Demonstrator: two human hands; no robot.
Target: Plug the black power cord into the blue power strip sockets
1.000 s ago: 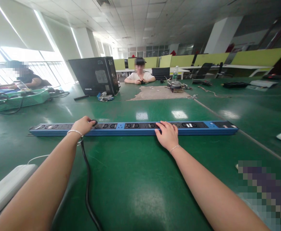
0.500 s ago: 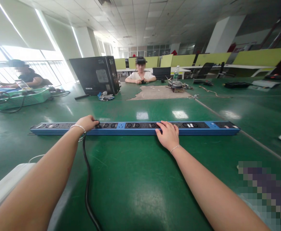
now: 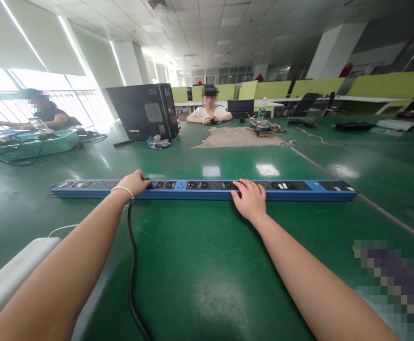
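Note:
A long blue power strip (image 3: 207, 194) with a black face and several sockets lies crosswise on the green table. My left hand (image 3: 135, 183) is closed around a black plug (image 3: 148, 183) at the strip's face, left of its middle; the fingers partly hide the plug. From under that hand a black power cord (image 3: 132, 270) runs down toward the near edge of the view. Whether the plug is fully seated cannot be made out. My right hand (image 3: 250, 198) grips the strip right of its middle, fingers over the top and thumb at the near side.
A white box-like object (image 3: 22, 272) lies at the lower left, a pixelated item (image 3: 398, 279) at the lower right. Farther back stand a black computer case (image 3: 141, 113) and a green basket (image 3: 32, 147) with cables. Two people sit beyond, one across the table.
The whole view has shifted slightly, so the strip and both hands appear a little farther right. Both hands keep their holds on the plug and the strip.

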